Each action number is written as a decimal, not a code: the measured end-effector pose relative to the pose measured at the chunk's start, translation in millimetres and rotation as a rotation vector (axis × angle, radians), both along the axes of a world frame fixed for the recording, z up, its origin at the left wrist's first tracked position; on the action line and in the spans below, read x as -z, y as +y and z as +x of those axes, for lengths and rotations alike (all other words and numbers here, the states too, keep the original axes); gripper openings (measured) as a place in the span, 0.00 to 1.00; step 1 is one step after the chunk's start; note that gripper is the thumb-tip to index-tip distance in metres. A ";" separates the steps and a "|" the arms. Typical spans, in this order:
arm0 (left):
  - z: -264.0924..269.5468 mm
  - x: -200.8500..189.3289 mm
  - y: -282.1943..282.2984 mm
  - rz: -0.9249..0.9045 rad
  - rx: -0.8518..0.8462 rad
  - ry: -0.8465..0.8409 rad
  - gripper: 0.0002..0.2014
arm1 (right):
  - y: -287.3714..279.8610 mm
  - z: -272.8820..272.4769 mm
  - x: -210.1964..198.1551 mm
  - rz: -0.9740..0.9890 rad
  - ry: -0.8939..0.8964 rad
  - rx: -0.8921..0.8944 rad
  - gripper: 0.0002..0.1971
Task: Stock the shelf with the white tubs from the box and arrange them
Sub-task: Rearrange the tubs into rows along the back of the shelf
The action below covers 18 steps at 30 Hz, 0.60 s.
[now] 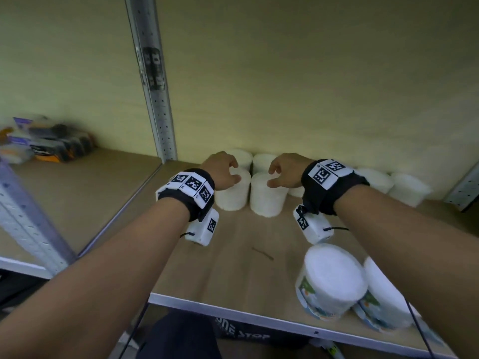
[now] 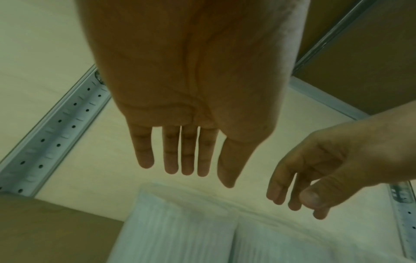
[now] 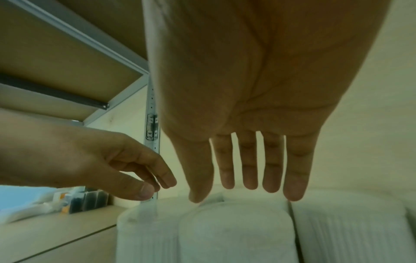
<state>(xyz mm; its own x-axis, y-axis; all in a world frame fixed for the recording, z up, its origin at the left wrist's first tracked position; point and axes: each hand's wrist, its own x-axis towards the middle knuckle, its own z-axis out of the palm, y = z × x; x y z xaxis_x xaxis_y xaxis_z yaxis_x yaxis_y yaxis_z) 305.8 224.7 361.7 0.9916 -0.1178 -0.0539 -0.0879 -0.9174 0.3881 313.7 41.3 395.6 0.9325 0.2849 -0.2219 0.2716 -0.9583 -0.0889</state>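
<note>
Several white tubs stand along the back of the wooden shelf [image 1: 233, 255]. My left hand [image 1: 229, 171] hovers over the front-left tub [image 1: 230, 196], fingers loosely spread and holding nothing. My right hand [image 1: 277, 176] hovers the same way over the tub beside it [image 1: 267, 200]. In the left wrist view the left hand [image 2: 202, 169] has straight fingers above two tubs [image 2: 175, 231]. The right wrist view shows the right hand [image 3: 225, 181] open just above a tub lid [image 3: 236, 231]. Two labelled tubs [image 1: 334, 278] lean near the shelf's front right edge.
A perforated metal upright [image 1: 153, 99] stands left of the tubs, another [image 1: 464, 190] at far right. Dark and orange packets [image 1: 51, 143] sit on the neighbouring shelf at left. A thin brown sliver [image 1: 261, 253] lies mid-shelf. More tubs [image 1: 409, 189] line the back right.
</note>
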 end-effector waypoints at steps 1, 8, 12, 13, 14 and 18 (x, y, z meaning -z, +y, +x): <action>3.3 2.9 0.1 0.010 0.006 0.010 0.25 | 2.2 5.1 2.6 -0.017 0.008 0.003 0.27; 15.6 16.6 1.8 0.042 0.039 0.015 0.26 | 8.1 22.4 15.1 -0.097 0.058 0.012 0.32; 18.0 18.9 1.9 0.046 0.048 0.010 0.26 | 10.1 24.2 18.8 -0.116 0.050 0.002 0.32; 18.3 19.4 1.4 0.047 0.049 0.005 0.25 | 10.6 23.9 19.0 -0.118 0.047 0.000 0.32; 19.0 19.9 1.2 0.048 0.049 0.000 0.25 | 10.9 23.6 18.7 -0.122 0.042 -0.003 0.31; 19.2 22.6 2.2 0.035 0.047 -0.012 0.24 | 13.0 23.0 19.7 -0.138 0.029 -0.008 0.29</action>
